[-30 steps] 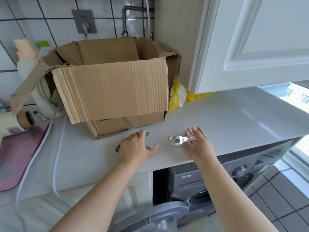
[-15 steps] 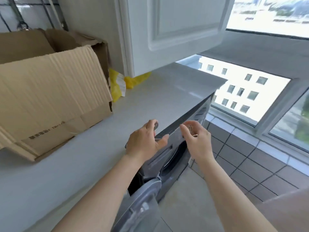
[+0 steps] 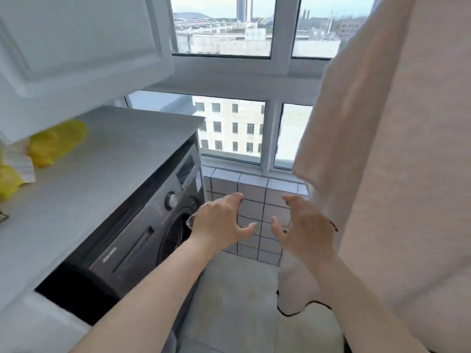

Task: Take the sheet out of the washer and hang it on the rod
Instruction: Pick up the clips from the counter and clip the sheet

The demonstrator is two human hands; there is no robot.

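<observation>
A pale pink sheet (image 3: 397,149) hangs down the right side of the view, its lower edge near the floor. The rod is out of view above. The dark grey washer (image 3: 137,238) sits under the counter at left, its round opening facing the floor space. My left hand (image 3: 221,220) is in front of the washer's opening, fingers curled on a metal clip (image 3: 190,221) that peeks out at its left edge. My right hand (image 3: 303,225) is beside the sheet's left edge, with only a small dark bit of a clip (image 3: 334,226) showing past it.
A grey counter (image 3: 107,169) tops the washer and carries a yellow bag (image 3: 56,141). A white wall cabinet (image 3: 76,42) hangs above it. Straight ahead are windows (image 3: 229,128) over a tiled ledge (image 3: 254,200). A dark cord (image 3: 288,312) lies on the floor under the sheet.
Both hands picked metal clips up from the counter by the cardboard box. The view then swung right, away from the box, to the window and the hanging sheet.
</observation>
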